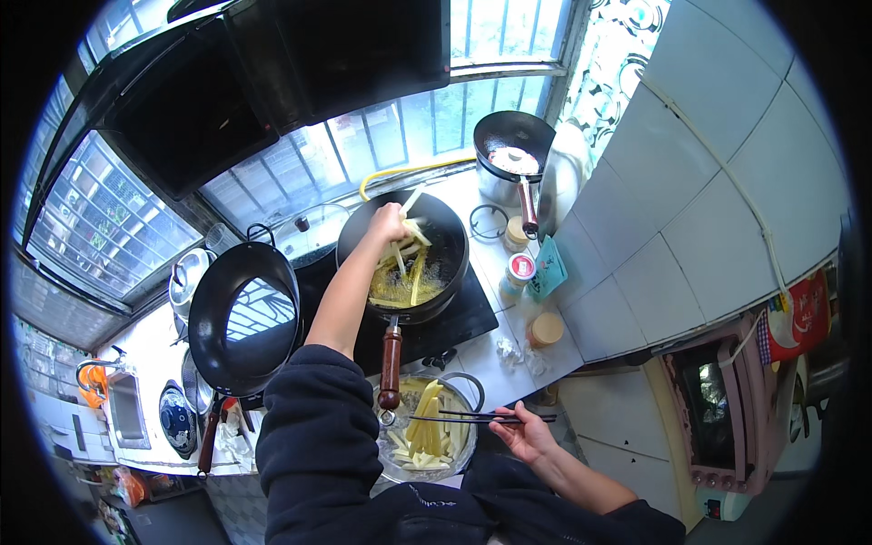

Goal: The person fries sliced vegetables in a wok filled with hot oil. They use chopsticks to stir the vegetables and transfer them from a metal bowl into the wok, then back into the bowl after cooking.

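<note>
Over a black wok (446,300) with bubbling oil, my left hand (390,223) holds a bunch of pale cut potato strips (414,235); other strips lie in the oil below. The wok stands on a black stove, its wooden handle (391,357) pointing towards me. My right hand (523,432) grips a pair of dark chopsticks (470,417), whose tips reach over a clear glass bowl (470,453). In the bowl are many cut strips (429,458), with a yellower clump standing above them near the chopstick tips. Whether the chopsticks touch that clump I cannot tell.
A second black wok (211,300) stands at the left. Lidded jars (521,267) and crumpled plastic are on the tiled counter (477,347) at the right. Behind them a small pan (492,139) rests on a metal pot. A dark range hood (340,61) hangs above.
</note>
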Demonstrator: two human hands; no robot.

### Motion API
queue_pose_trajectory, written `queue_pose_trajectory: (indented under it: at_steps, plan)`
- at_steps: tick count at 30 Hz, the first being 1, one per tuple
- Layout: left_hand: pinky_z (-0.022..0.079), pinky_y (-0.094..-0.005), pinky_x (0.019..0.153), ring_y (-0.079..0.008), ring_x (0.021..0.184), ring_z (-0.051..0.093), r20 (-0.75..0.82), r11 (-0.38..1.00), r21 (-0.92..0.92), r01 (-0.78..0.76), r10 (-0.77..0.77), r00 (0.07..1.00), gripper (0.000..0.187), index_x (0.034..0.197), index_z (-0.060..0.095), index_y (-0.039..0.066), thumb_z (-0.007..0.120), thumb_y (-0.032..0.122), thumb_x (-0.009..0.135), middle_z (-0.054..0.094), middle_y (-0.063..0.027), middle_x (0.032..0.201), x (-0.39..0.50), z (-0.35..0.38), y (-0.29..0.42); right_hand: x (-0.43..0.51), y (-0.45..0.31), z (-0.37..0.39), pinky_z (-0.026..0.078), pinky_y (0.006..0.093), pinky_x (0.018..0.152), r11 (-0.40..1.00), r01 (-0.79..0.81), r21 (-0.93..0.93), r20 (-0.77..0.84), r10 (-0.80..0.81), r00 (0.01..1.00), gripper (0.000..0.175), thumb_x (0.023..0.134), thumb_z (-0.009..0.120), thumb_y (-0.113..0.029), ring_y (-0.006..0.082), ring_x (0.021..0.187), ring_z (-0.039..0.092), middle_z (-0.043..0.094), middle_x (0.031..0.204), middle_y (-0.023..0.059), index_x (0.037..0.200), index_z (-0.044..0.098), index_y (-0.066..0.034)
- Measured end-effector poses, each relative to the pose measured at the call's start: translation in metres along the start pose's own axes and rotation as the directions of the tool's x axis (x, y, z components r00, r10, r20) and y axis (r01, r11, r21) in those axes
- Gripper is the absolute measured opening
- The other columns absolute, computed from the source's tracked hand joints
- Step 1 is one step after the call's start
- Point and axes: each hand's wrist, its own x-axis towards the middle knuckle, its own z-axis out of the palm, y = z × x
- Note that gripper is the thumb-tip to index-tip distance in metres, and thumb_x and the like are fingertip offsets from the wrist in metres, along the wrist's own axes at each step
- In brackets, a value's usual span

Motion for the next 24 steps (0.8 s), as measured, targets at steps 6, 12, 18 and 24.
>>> queue_pose_trajectory:
  at_steps: [6,12,18,24]
  plan:
    - [0.051,-0.041,0.08,-0.0339,0.091,0.063,-0.21,0.972,0.162,-0.172,0.204,0.956,0.034,0.095,0.066,0.006,0.071,0.011,0.062,0.066,-0.0172,0.094,-0.005,-0.021,-0.004,0.018,0.031,-0.011,0.06,0.0359,0.072,0.997,-0.031,-0.076,-0.005,0.031,1.0,0.043,0.099,0.041,-0.034,0.0345,0.085,0.065,0.062,0.098,0.0172,0.104,0.055,0.0065]
    - [0.051,-0.0387,0.07,-0.0307,0.077,0.065,-0.414,0.94,0.108,-0.323,0.338,0.846,0.015,0.081,0.07,0.005,0.061,0.005,0.069,0.068,-0.014,0.078,-0.091,-0.078,0.049,0.042,0.047,-0.026,0.06,0.0359,0.072,0.993,0.035,-0.11,-0.024,-0.037,0.999,0.046,0.1,0.039,-0.034,0.0329,0.081,0.066,0.062,0.09,0.0179,0.099,0.056,0.0081]
    - [0.05,-0.0306,0.064,-0.0215,0.069,0.066,-0.459,0.926,-0.053,-0.373,0.309,0.833,0.013,0.081,0.071,0.005,0.069,0.013,0.07,0.068,-0.0093,0.074,-0.224,-0.13,0.049,0.054,0.076,0.017,0.061,0.0341,0.068,0.935,0.173,-0.309,-0.072,-0.205,0.976,0.044,0.099,0.041,-0.033,0.0321,0.076,0.066,0.06,0.09,0.0197,0.094,0.055,0.0083]
    - [0.05,-0.0282,0.065,-0.0174,0.067,0.065,-0.434,0.937,-0.295,-0.186,0.042,0.9,0.014,0.082,0.07,0.004,0.068,0.012,0.071,0.067,-0.008,0.072,-0.309,-0.132,0.003,0.097,0.096,0.026,0.061,0.0352,0.068,0.921,0.111,-0.374,-0.183,-0.191,0.964,0.04,0.098,0.045,-0.03,0.0312,0.075,0.065,0.056,0.087,0.0175,0.091,0.054,0.0073]
